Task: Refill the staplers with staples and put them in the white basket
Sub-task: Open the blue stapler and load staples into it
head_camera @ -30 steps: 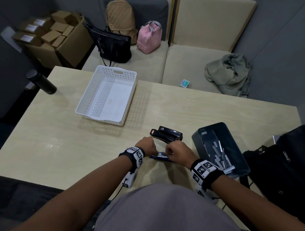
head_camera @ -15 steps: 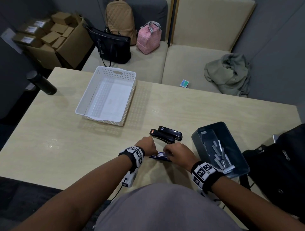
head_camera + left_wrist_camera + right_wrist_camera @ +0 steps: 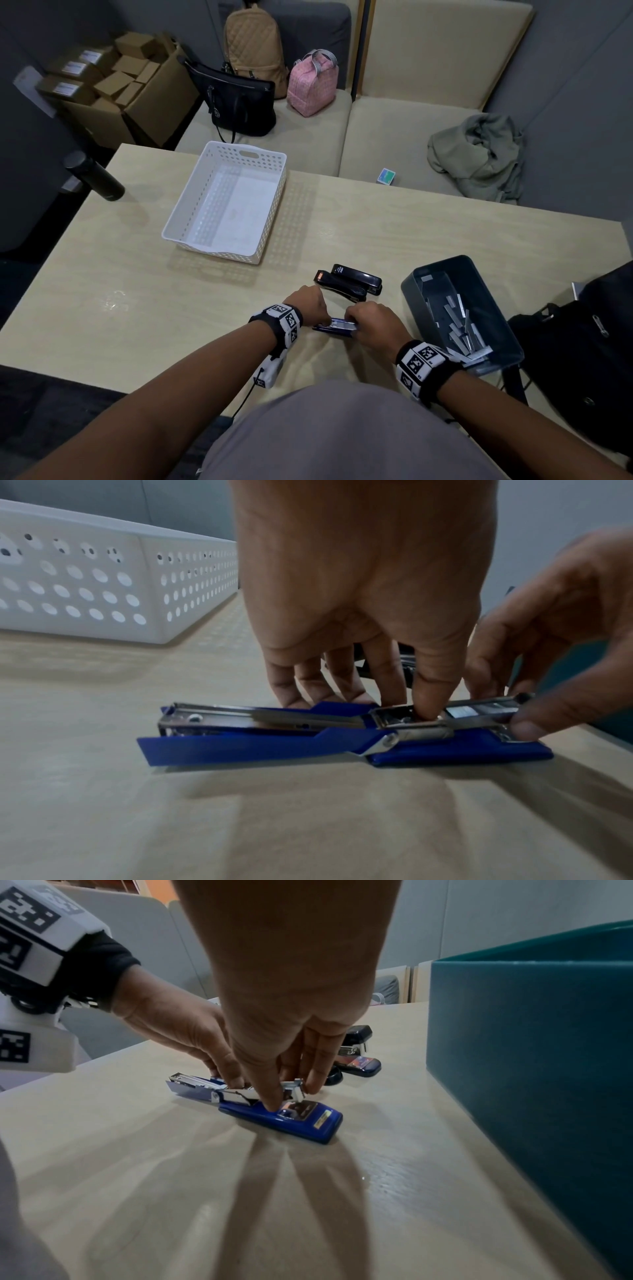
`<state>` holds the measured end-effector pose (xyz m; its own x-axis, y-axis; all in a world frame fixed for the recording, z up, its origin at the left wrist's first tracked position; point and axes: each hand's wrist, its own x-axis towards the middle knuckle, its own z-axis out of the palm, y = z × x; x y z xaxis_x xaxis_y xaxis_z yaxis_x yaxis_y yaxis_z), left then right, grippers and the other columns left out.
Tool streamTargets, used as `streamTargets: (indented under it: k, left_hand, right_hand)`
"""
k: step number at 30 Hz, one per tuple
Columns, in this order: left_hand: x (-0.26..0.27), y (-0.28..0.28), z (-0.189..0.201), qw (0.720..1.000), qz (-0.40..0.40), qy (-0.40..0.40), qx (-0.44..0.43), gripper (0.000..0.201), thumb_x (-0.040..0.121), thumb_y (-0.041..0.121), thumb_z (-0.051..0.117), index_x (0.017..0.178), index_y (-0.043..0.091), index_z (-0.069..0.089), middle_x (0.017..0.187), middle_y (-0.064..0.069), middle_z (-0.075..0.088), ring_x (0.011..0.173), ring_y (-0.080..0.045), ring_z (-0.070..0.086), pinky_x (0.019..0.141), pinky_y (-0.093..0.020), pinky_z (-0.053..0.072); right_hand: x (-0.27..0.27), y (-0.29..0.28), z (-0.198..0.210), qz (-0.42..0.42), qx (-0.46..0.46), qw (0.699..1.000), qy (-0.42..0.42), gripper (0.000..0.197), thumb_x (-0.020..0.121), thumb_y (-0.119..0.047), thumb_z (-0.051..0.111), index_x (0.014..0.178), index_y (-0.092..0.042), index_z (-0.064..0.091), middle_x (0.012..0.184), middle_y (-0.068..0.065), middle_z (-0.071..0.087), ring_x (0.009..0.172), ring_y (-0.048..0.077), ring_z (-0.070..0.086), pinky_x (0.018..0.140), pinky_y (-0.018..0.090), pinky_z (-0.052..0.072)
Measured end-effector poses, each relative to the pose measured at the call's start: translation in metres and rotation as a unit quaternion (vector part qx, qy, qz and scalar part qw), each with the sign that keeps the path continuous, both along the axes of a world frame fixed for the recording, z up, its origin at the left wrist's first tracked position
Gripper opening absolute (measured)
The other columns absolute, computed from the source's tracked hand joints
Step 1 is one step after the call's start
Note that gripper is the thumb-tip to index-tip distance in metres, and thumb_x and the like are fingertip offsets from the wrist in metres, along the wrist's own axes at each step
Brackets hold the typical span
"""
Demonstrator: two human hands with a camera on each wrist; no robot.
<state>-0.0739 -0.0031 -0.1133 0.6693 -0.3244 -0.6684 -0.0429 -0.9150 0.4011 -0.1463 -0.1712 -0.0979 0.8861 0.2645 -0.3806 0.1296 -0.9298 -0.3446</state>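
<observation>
Blue stapler (image 3: pixel 337 326) is lying splayed open left-to-right at lower centre, left hand (image 3: pixel 310 305) pinching its hinge, right hand (image 3: pixel 373 318) pinching the magazine end, white basket (image 3: pixel 214 250) sitting upper left.

Pale wood-grain table (image 3: pixel 137 274). Beige cushioned bench (image 3: pixel 394 137) directly behind it, backrest (image 3: pixel 445 51) upright. Grey panel walls (image 3: pixel 565 102) on both sides. Dark floor (image 3: pixel 24 394). Lighting dim and even, with soft shadows on the table.

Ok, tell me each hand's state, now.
Left hand: pinches the opened blue stapler near its hinge.
Right hand: pinches the same stapler's metal magazine.
</observation>
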Motion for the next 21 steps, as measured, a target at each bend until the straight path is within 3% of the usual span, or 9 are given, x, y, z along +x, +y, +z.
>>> streamTargets:
  k: [4,7,10,12,15,18,21]
  left_hand:
    - [0.003,0.008,0.007,0.997,-0.068,-0.003,-0.021,0.024,0.07,0.03,0.078,0.079,0.008,0.079,0.079,-0.009,0.075,0.073,-0.023,0.068,0.066,-0.032,0.054]
    - [0.007,0.027,0.012,0.98,-0.195,-0.002,-0.033,0.038,0.068,0.032,0.084,0.105,0.025,0.076,0.09,-0.002,0.076,0.079,-0.018,0.065,0.07,-0.03,0.05]
    - [0.005,0.05,0.012,0.945,-0.302,-0.118,0.041,0.056,0.07,0.027,0.078,0.123,0.034,0.061,0.104,-0.001,0.067,0.096,-0.022,0.062,0.071,-0.032,0.044]
    - [0.003,0.065,0.014,0.928,-0.321,-0.173,0.069,0.042,0.074,0.024,0.067,0.114,0.031,0.06,0.102,-0.001,0.067,0.096,-0.026,0.064,0.072,-0.033,0.041]
    - [0.005,0.079,0.023,0.911,-0.348,-0.211,0.066,0.016,0.072,0.027,0.062,0.088,0.024,0.062,0.086,-0.001,0.068,0.083,-0.027,0.065,0.07,-0.033,0.037]
    - [0.007,0.08,0.033,0.887,-0.37,-0.275,0.016,0.019,0.066,0.026,0.066,0.085,0.023,0.066,0.073,0.003,0.067,0.071,-0.023,0.064,0.067,-0.031,0.04]
    - [0.011,0.067,0.043,0.88,-0.34,-0.32,-0.09,0.024,0.069,0.028,0.067,0.092,0.023,0.067,0.075,0.006,0.067,0.073,-0.018,0.064,0.067,-0.031,0.044]
  right_hand:
    - [0.0,-0.001,0.002,-0.02,0.013,1.0,0.002,0.01,0.079,-0.021,0.062,0.088,-0.018,0.067,0.087,0.004,0.069,0.079,0.026,0.063,0.062,0.03,0.044]
    - [0.0,-0.002,0.002,-0.027,0.021,0.999,0.005,0.013,0.077,-0.02,0.062,0.088,-0.018,0.068,0.087,0.004,0.07,0.078,0.024,0.063,0.061,0.028,0.043]
    - [-0.003,-0.004,0.001,-0.024,0.023,0.999,0.0,0.014,0.08,-0.021,0.062,0.092,-0.019,0.067,0.091,0.001,0.069,0.082,0.022,0.062,0.062,0.026,0.038]
    - [-0.005,-0.005,0.001,-0.015,0.016,1.0,-0.01,0.014,0.082,-0.022,0.061,0.095,-0.019,0.066,0.095,0.001,0.068,0.085,0.021,0.061,0.063,0.027,0.036]
    - [-0.006,-0.005,0.003,-0.004,0.002,1.0,-0.02,0.015,0.084,-0.026,0.059,0.097,-0.02,0.064,0.096,0.0,0.067,0.087,0.022,0.06,0.063,0.028,0.036]
    - [-0.002,-0.004,0.007,0.01,-0.004,1.0,-0.018,0.016,0.083,-0.024,0.059,0.098,-0.021,0.064,0.097,0.0,0.067,0.087,0.022,0.061,0.063,0.028,0.037]
    - [0.004,-0.005,0.014,0.009,0.017,1.0,-0.011,0.019,0.079,-0.023,0.061,0.097,-0.024,0.064,0.096,-0.003,0.068,0.086,0.02,0.061,0.062,0.027,0.038]
